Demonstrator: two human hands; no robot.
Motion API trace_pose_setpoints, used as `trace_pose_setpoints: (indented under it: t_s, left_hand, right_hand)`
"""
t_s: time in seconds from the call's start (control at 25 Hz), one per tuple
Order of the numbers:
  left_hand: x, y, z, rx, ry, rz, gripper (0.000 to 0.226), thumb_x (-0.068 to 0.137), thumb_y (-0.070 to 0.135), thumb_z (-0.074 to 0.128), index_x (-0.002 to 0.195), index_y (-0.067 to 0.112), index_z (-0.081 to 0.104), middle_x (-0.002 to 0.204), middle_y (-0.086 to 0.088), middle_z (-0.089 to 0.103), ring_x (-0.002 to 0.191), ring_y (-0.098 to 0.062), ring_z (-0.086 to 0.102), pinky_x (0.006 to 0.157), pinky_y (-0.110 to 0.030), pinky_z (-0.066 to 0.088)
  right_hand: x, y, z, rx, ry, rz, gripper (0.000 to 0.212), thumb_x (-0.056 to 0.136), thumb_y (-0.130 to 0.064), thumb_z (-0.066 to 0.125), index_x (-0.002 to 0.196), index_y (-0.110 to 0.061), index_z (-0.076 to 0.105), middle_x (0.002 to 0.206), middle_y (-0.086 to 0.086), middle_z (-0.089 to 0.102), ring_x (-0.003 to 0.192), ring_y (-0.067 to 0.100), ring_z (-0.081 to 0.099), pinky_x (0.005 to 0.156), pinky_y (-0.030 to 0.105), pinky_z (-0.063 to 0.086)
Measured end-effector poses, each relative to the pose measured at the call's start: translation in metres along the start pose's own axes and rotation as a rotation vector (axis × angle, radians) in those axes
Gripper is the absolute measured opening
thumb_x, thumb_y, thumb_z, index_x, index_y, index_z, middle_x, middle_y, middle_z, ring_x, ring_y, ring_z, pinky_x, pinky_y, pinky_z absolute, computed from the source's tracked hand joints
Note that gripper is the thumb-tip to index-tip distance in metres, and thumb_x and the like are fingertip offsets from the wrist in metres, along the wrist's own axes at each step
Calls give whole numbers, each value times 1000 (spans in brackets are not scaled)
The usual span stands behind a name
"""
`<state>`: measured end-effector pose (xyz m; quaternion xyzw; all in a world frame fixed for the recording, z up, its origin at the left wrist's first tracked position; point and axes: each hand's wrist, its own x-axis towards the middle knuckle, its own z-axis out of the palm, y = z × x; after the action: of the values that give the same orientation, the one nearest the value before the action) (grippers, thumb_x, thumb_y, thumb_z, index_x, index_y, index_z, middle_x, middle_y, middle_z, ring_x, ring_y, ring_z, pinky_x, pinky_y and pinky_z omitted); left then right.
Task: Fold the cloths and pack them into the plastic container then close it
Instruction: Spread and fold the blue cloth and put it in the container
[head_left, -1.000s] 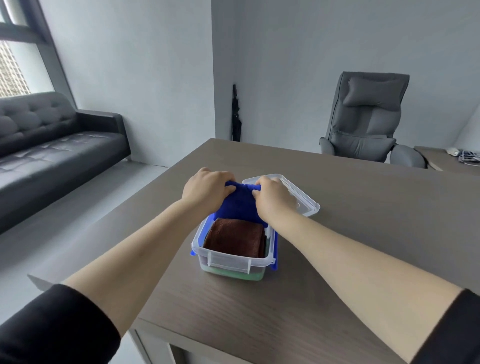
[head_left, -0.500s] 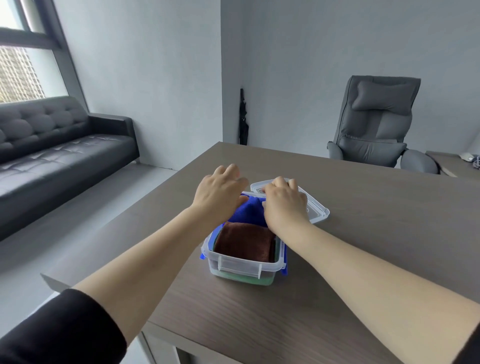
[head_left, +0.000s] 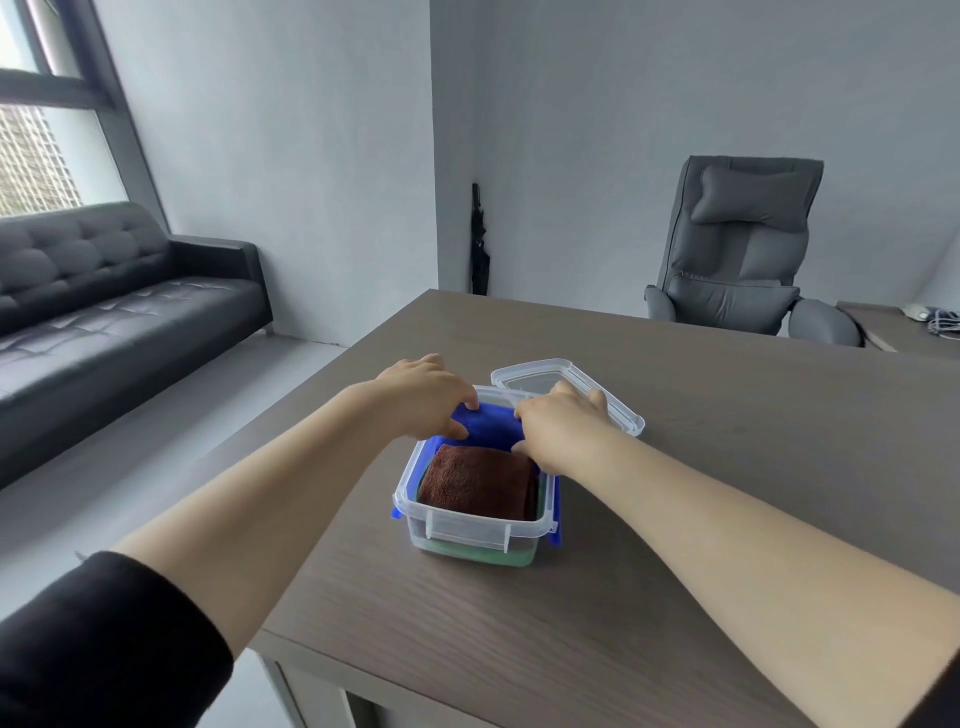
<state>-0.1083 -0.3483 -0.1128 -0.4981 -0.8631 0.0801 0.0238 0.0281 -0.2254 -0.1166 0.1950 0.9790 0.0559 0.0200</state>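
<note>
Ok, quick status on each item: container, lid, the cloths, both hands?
plastic container: open, on the desk.
lid: off, lying behind the container.
brown cloth: folded, inside.
blue cloth: at the far end, being tucked in.
green cloth: at the bottom.
left hand: fingers on the blue cloth.
right hand: fingers on the blue cloth.

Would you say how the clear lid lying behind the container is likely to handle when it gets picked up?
The lid looks like thin clear plastic, so probably light and slightly flexible. It lies flat on the table, so it is unlikely to roll or tip. Its smooth surface may be a little slippery.
</note>
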Motion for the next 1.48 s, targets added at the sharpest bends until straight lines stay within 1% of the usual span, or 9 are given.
trace_pose_setpoints:
  t_s: [0.12,0.24,0.4,0.64,0.8,0.92,1.16,1.36,1.48]
  left_hand:
    - [5,-3,2,-36,-67,-18,47,87,53,61,130,40,51,117,11,58,110,-14,35,79,-34,37]
    - [9,-4,4,-81,-86,-15,46,87,49,63,130,35,53,120,12,58,102,-13,32,89,-39,43]
    - [4,0,7,-86,-59,-3,44,90,44,61,130,26,56,121,6,60,105,-19,40,91,-37,43]
    - [-33,26,9,-145,-2,-103,43,92,54,48,104,17,66,102,-4,68,94,-28,58,84,-41,50]
    - [-72,65,14,-272,91,-153,46,89,67,41,111,32,61,102,7,68,91,-20,59,81,-37,52]
    - [-99,101,13,-327,153,-82,50,87,71,40,112,32,60,104,9,67,91,-16,59,80,-34,52]
    - [-112,170,2,-271,159,80,57,86,69,46,116,22,60,108,6,63,100,-18,58,84,-37,50]
    - [-95,241,-8,-258,180,60,49,85,67,52,80,18,54,79,3,55,74,-21,54,57,-32,41]
    - [-82,278,-13,-301,215,46,49,87,63,53,69,19,42,71,5,46,70,-22,51,55,-30,35]
  right_hand:
    - [4,-1,1,70,-82,64,39,94,-42,54,130,-26,51,130,4,55,131,24,30,102,47,31]
    - [8,-1,2,80,-156,104,43,93,-37,58,133,-23,48,136,9,49,133,28,31,105,52,32]
    - [12,0,5,45,-181,85,47,93,-29,59,137,-25,45,137,8,47,129,30,37,104,52,34]
    - [1,36,10,34,-13,-291,35,92,-36,58,126,-31,53,121,2,58,122,26,41,89,40,38]
    - [-12,66,9,-312,193,-569,52,87,-42,63,134,-28,47,142,-9,44,133,21,33,103,44,33]
    - [-26,87,11,-478,228,-630,57,89,-45,59,140,-26,40,150,-8,36,138,18,31,106,41,30]
    - [-71,134,18,-512,205,-563,62,94,-42,53,148,-30,25,152,-5,34,132,18,40,101,39,37]
    - [-104,183,16,-454,166,-426,73,93,-39,55,152,-31,12,143,-5,43,118,21,51,88,37,40]
    - [-123,222,16,-310,137,-277,67,95,-41,52,151,-30,17,136,-2,50,120,23,51,91,40,40]
